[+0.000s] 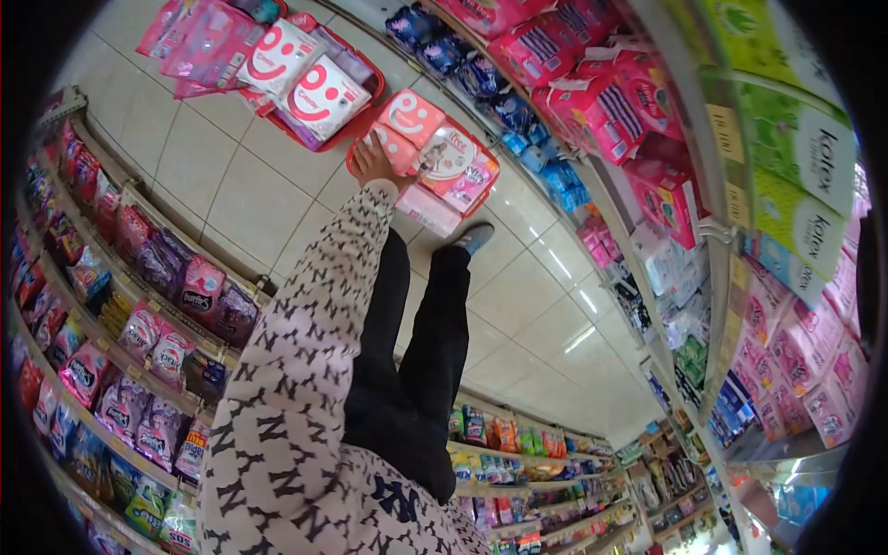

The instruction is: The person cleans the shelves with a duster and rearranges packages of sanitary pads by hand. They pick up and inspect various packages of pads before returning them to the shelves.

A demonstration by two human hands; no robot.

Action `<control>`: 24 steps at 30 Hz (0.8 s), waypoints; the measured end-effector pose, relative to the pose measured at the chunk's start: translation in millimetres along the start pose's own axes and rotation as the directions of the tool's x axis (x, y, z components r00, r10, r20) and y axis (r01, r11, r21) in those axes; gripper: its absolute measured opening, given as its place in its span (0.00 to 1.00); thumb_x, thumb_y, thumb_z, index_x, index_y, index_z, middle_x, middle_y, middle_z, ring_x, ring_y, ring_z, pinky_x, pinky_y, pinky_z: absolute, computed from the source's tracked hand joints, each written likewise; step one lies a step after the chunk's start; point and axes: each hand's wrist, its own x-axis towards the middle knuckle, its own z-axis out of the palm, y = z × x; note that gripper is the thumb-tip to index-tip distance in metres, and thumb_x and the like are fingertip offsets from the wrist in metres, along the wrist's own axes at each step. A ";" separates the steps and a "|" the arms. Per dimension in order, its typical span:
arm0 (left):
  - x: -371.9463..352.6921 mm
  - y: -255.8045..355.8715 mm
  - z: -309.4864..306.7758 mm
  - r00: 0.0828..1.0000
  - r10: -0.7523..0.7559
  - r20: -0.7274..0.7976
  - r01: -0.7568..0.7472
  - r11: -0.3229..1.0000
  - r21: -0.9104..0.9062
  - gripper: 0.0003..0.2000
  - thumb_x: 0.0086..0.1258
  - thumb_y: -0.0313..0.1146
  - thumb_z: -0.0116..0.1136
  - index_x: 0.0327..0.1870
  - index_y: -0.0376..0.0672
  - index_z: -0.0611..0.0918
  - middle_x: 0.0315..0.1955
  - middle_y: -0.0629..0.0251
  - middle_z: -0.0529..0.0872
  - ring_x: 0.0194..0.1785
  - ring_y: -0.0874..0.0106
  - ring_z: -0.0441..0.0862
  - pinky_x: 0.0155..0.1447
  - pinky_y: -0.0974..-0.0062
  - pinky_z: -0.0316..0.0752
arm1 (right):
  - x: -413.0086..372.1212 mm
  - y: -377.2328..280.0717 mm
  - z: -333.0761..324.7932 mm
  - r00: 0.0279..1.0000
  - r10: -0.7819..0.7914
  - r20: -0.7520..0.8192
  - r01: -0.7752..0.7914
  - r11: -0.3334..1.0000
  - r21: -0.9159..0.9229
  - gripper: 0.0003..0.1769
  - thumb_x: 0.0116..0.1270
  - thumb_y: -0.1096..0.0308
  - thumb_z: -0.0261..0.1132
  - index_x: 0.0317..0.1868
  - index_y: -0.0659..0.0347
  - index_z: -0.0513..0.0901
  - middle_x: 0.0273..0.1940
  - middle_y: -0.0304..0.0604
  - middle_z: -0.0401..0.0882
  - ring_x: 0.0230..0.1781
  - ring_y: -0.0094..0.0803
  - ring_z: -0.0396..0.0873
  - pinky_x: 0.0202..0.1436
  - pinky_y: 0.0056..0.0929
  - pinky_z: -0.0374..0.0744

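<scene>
My left hand (375, 165) reaches out in a patterned sleeve and lies on a pink pack with a white smile print (407, 113). Its fingers are stretched over the near left corner, with the thumb apart. That pack sits in a red basket (496, 176), beside a white and pink pack (448, 159) with a printed picture. Against the near side of the basket is a pale pink pack (427, 211), partly hidden by my hand and leg. My right hand is out of view.
A second red basket (377, 81) holds white smile-print packs (317, 95). Pink plastic packs (208, 46) lie beside it. Stocked shelves (153, 305) line the left; more shelves (592, 176) run along the right, with green boxes (805, 157). My shoe (474, 238) is on the tiled floor (523, 305).
</scene>
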 end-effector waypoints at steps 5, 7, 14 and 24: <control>-4.1 -13.2 8.9 0.999 -0.025 -0.042 0.028 0.998 0.056 0.61 0.43 0.55 0.76 0.76 0.44 0.50 0.69 0.52 0.60 0.74 0.59 0.57 0.75 0.52 0.51 | -6.3 29.7 2.5 0.997 0.072 -0.002 -0.072 0.989 -0.128 0.29 0.65 0.43 0.65 0.54 0.59 0.82 0.36 0.44 0.86 0.22 0.31 0.77 0.27 0.30 0.74; -21.9 -14.8 -9.5 0.999 -0.047 -0.022 0.047 0.999 -0.016 0.61 0.42 0.55 0.77 0.76 0.41 0.51 0.70 0.52 0.60 0.74 0.58 0.57 0.75 0.53 0.52 | 0.4 30.4 1.6 0.997 0.081 -0.010 -0.081 0.977 -0.196 0.30 0.64 0.43 0.66 0.55 0.59 0.82 0.37 0.45 0.86 0.23 0.32 0.78 0.28 0.31 0.74; -104.8 -26.2 -74.3 0.839 0.387 0.382 -0.301 0.916 -0.266 0.68 0.37 0.71 0.72 0.76 0.36 0.52 0.70 0.43 0.61 0.74 0.49 0.56 0.76 0.55 0.53 | -76.4 -201.8 -17.8 0.931 -0.328 -0.159 0.363 0.814 0.454 0.25 0.63 0.50 0.69 0.51 0.60 0.77 0.36 0.44 0.86 0.08 0.19 0.58 0.10 0.23 0.57; -269.2 14.7 -303.2 0.603 0.781 0.163 -0.535 0.547 -0.644 0.57 0.46 0.59 0.75 0.73 0.41 0.56 0.61 0.48 0.69 0.71 0.49 0.61 0.72 0.54 0.57 | -219.9 -371.6 -32.3 0.547 -0.822 -0.159 0.663 0.310 0.682 0.20 0.66 0.61 0.68 0.56 0.51 0.74 0.27 0.29 0.74 0.07 0.14 0.52 0.09 0.16 0.50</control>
